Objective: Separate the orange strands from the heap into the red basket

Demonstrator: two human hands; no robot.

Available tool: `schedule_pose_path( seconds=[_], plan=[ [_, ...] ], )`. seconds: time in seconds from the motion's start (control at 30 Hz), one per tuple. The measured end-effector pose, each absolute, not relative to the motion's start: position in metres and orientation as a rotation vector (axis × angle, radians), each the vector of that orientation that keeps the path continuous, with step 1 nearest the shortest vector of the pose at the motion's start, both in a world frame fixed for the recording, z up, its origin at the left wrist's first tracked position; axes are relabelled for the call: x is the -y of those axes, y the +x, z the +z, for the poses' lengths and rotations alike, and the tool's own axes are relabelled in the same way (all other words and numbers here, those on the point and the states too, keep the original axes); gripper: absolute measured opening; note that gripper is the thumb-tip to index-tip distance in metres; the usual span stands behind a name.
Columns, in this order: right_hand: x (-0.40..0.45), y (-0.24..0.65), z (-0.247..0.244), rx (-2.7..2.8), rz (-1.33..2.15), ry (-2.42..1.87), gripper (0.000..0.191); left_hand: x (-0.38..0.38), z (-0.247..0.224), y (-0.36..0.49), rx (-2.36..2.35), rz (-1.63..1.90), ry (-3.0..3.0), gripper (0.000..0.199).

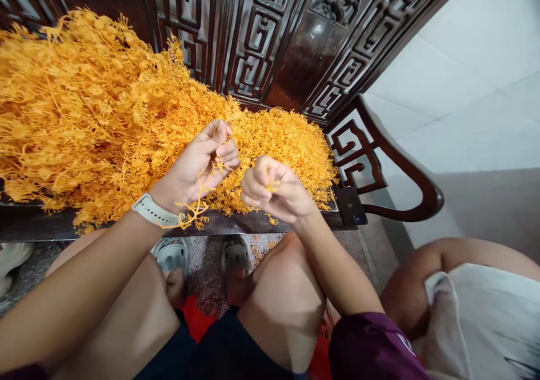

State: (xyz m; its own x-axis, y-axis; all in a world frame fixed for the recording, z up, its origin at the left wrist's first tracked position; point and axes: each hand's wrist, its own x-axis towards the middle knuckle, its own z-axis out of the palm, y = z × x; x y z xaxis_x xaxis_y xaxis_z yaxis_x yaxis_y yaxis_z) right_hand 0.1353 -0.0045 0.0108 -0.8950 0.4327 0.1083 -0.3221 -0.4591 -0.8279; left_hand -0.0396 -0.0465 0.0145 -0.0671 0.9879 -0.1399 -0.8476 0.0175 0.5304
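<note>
My left hand, with a pale band on its wrist, is closed in a pinch on a thin, branching orange sprig. The sprig trails down past the palm toward the wrist. Just to the right, my right hand is closed too, and a small orange piece shows between its fingers. A gap separates the two hands. Both are over the front of a large heap of similar orange sprigs. On the right, the heap turns into a lower pile of smaller orange pieces.
The heap lies on a dark carved wooden bench with an openwork back and a curved armrest. A dark phone-like object rests at its right end. Orange bits lie on the floor. Another person's leg is at right.
</note>
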Motion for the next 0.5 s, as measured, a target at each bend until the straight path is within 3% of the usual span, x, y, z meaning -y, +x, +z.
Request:
schedule_pose_path(
  seconds=[0.1,0.33,0.5],
  plan=[
    [0.005,0.134,0.015,1.286,2.238,-0.272,0.016,0.043,0.016,-0.048,-0.64,1.535,0.415,0.027],
    [-0.007,0.124,0.011,1.016,2.12,-0.665,0.049,0.048,0.009,-0.044,-0.728,1.462,0.668,0.029],
    [0.004,0.123,0.011,1.119,2.022,-0.637,0.024,0.054,0.011,-0.037,-0.781,1.391,0.783,0.026]
  ],
)
